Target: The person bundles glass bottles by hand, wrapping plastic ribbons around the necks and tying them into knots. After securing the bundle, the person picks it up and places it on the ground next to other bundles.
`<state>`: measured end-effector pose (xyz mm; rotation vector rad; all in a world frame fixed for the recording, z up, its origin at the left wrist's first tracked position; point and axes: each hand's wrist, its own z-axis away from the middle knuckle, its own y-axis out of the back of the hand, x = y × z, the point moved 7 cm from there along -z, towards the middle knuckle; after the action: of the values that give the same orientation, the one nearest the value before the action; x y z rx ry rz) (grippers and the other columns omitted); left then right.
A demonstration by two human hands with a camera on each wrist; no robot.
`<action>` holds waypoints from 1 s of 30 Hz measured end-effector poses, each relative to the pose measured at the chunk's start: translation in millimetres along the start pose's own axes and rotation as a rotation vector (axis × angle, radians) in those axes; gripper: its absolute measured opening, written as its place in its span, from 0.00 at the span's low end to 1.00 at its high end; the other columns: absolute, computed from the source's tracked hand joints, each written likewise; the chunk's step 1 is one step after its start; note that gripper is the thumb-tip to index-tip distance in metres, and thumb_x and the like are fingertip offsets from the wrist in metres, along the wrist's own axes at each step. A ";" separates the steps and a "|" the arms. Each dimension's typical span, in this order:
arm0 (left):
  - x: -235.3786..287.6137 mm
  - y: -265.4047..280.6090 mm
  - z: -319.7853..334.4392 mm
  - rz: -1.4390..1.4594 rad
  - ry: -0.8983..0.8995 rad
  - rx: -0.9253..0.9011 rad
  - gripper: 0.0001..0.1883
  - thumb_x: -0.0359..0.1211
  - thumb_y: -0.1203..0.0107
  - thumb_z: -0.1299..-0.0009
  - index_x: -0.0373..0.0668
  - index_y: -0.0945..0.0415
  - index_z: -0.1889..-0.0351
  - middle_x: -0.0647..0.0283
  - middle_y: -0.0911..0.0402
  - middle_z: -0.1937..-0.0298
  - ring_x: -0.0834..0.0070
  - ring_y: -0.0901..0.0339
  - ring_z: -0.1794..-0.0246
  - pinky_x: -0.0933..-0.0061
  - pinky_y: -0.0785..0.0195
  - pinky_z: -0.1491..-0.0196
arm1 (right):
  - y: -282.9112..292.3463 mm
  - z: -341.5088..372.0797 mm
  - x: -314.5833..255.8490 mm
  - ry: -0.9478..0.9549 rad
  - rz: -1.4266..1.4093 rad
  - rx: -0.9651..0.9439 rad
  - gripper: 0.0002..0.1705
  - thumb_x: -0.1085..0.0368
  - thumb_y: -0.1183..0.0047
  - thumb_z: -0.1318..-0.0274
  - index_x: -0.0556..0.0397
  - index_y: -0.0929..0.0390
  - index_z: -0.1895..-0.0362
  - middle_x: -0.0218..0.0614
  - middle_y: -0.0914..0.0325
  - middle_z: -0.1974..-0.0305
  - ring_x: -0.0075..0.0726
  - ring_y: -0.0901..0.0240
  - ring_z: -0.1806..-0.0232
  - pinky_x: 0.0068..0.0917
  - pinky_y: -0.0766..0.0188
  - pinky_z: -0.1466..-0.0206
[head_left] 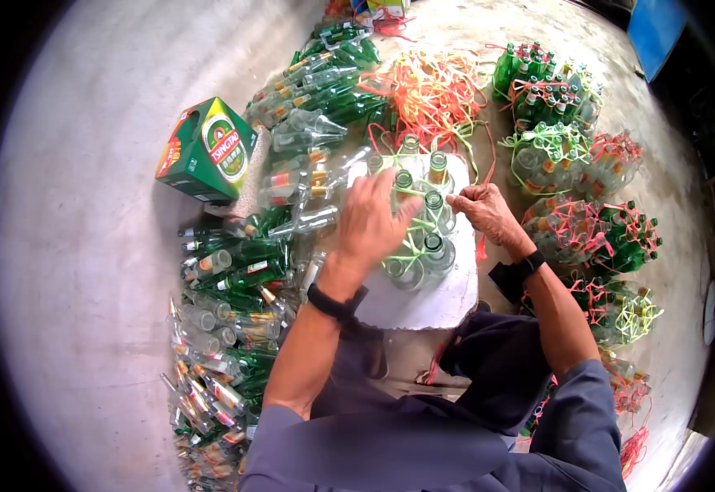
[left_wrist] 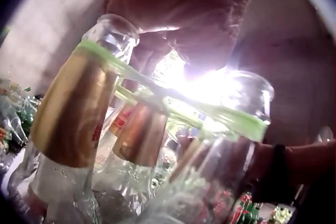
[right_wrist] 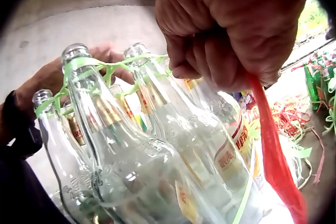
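Several clear glass bottles [head_left: 438,256] stand upright in a group on a white board [head_left: 366,303], with green strap [right_wrist: 107,68] looped round their necks. My left hand [head_left: 374,217] is over the left side of the group, fingers extended above the bottle necks; in the left wrist view the hand [left_wrist: 184,19] hangs over the strap [left_wrist: 157,92]. At the right edge of the group, my right hand [head_left: 489,213] has its fingers curled, pinching a strap. From that hand [right_wrist: 226,29] a red strap [right_wrist: 273,155] hangs down in the right wrist view.
Loose green and clear bottles [head_left: 251,271] lie piled on the left, beside a green carton [head_left: 210,152]. Tangled red and yellow-green strapping [head_left: 435,94] lies beyond the board. Tied bundles of bottles [head_left: 550,156] stand along the right.
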<state>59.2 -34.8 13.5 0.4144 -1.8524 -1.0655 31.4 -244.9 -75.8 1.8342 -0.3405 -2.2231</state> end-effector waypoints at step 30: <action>-21.2 -29.0 99.8 0.188 0.178 0.515 0.66 0.34 0.30 0.44 0.36 0.73 0.19 0.34 0.54 0.20 0.46 0.48 0.21 0.59 0.51 0.22 | 3.6 26.8 -35.6 0.236 0.229 0.153 0.30 0.47 0.46 0.36 0.66 0.21 0.77 0.51 0.26 0.83 0.45 0.30 0.81 0.42 0.29 0.68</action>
<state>-18.7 12.3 -40.9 0.5974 -1.9468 -0.4012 11.7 -236.0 -36.7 1.9953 -0.6528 -1.8525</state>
